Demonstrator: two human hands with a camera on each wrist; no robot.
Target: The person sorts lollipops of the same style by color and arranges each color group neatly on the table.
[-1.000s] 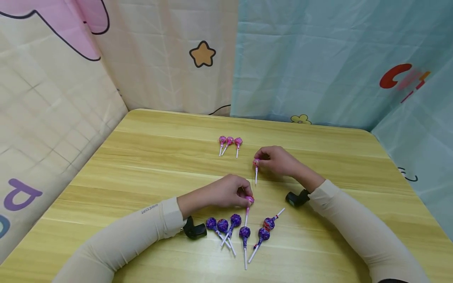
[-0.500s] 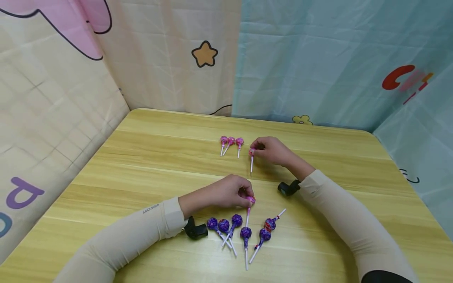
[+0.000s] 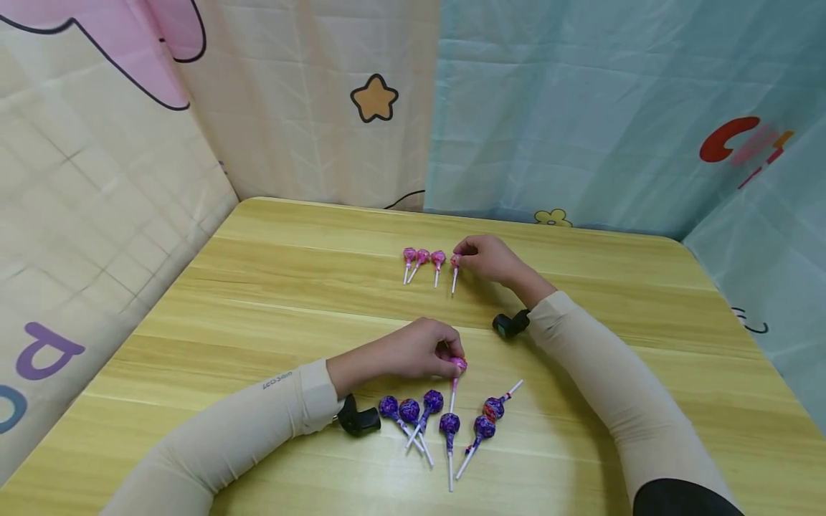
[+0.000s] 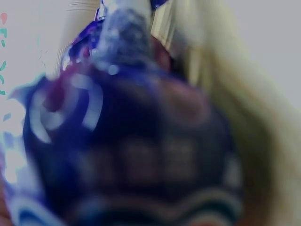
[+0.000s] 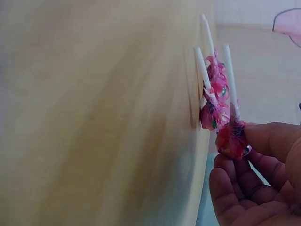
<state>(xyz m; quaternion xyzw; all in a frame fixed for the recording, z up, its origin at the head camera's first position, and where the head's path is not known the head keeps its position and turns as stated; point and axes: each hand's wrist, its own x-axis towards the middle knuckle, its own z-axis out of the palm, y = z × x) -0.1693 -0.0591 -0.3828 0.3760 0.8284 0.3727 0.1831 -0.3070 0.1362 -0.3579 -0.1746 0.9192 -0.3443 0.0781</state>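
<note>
My right hand (image 3: 492, 259) pinches the wrapped head of a pink lollipop (image 5: 232, 140) near the back of the table, its white stick pointing toward me. Just left of it lies a row of three pink lollipops (image 3: 438, 258). Nearer to me, my left hand (image 3: 419, 349) holds another pink lollipop (image 3: 457, 365) by its head between thumb and fingers. Below that hand lie several purple lollipops (image 3: 449, 424), some with crossed sticks. A blurred purple lollipop head (image 4: 136, 141) fills most of the left wrist view, and the left hand's grip is hidden there.
The wooden table (image 3: 290, 279) spreads round both hands. One lollipop with a red and purple wrapper (image 3: 493, 408) lies right of the purple ones, its stick pointing away. Black wrist cameras (image 3: 358, 417) sit close to the tabletop. Printed curtains (image 3: 548, 107) stand behind the table.
My right hand has carried its pink lollipop away from me and slightly left, up to the end of the pink row. The left hand has stayed in place with its lollipop.
</note>
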